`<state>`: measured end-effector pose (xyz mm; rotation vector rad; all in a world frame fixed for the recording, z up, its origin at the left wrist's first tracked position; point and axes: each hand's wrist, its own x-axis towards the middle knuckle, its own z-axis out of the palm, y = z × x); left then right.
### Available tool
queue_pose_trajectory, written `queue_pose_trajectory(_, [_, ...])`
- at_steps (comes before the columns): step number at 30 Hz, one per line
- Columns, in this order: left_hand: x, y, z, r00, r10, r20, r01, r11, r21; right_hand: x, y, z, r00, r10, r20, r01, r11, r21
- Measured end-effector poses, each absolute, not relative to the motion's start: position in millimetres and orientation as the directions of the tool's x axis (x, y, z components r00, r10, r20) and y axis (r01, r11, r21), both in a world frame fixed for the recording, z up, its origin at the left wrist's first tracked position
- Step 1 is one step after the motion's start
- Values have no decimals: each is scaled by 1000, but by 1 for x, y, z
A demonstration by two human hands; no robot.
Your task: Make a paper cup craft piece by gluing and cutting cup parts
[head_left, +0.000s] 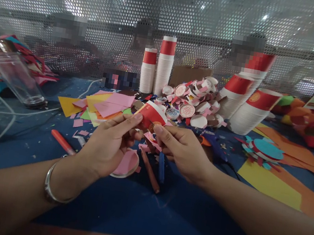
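Observation:
Between my two hands is a red and white paper cup (154, 113), tilted and raised above the table. My left hand (110, 139) pinches its left side with thumb and fingers. The thumb and fingers of my right hand (183, 150) close on its lower right side. Below the cup, a round piece with pink paper (127, 164) lies partly behind my left hand. A brown marker (150, 173) and a blue marker (161, 167) rest close under my right hand. Pink paper scraps hang or lie just beneath the cup; which, I cannot tell.
Stacks of paper cups (164, 66) stand at the back, with more leaning cup stacks (250, 113) to the right. A heap of cut cup pieces (199, 100) lies between. Coloured paper sheets (113, 104), a glass bottle (20, 77), a white cable (6, 127) and a red marker (61, 141) occupy the left.

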<state>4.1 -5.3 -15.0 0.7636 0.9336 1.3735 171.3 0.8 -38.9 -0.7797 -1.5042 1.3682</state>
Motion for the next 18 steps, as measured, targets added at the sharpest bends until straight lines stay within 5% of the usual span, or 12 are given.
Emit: queue_pose_trajectory(18, [5, -10, -21, -40, 999, -29, -451, 8, 892, 173, 4, -41, -380, 898, 221, -125, 187, -974])
